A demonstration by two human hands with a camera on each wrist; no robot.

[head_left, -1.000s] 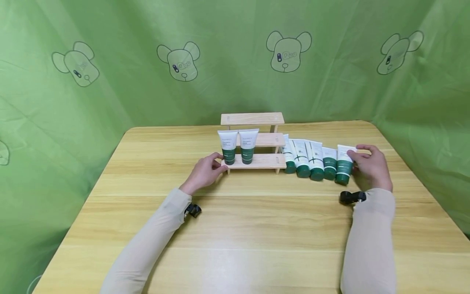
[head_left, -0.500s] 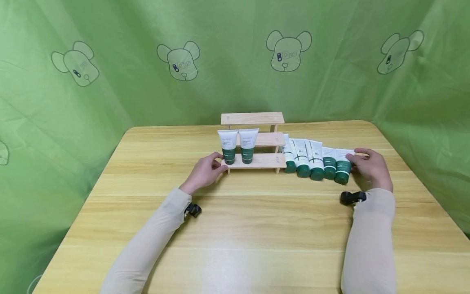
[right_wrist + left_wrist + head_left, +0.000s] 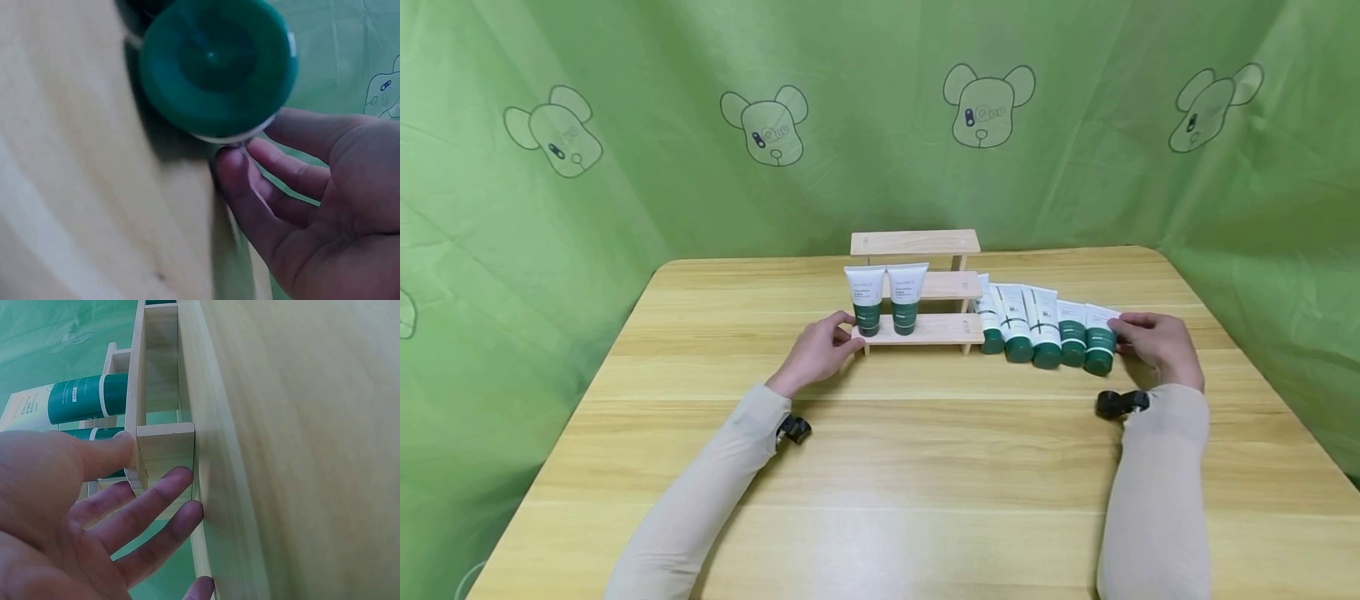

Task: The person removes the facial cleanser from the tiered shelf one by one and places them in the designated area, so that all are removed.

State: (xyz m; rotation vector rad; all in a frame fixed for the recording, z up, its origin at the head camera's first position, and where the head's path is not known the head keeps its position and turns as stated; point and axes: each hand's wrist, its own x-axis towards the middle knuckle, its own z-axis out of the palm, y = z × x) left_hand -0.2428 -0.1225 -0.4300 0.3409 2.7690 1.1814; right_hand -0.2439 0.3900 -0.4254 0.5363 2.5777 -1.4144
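Wooden stand (image 3: 940,328), three-stepped: is supporting two upright tubes (image 3: 906,298) on its lowest step; five lying tubes (image 3: 1042,323) are occupying the desk (image 3: 925,467) to its right. Left hand (image 3: 816,354): thumb and fingers are pinching the stand's left end, the left wrist view showing fingers (image 3: 144,509) parted beside its leg (image 3: 165,447). Right hand (image 3: 1161,346): curled, narrowly parted fingers are pinching the farthest tube (image 3: 1101,342) from the stand, the right wrist view showing its round cap (image 3: 215,62) end-on. Labels (image 3: 906,287): print showing, too small to read.
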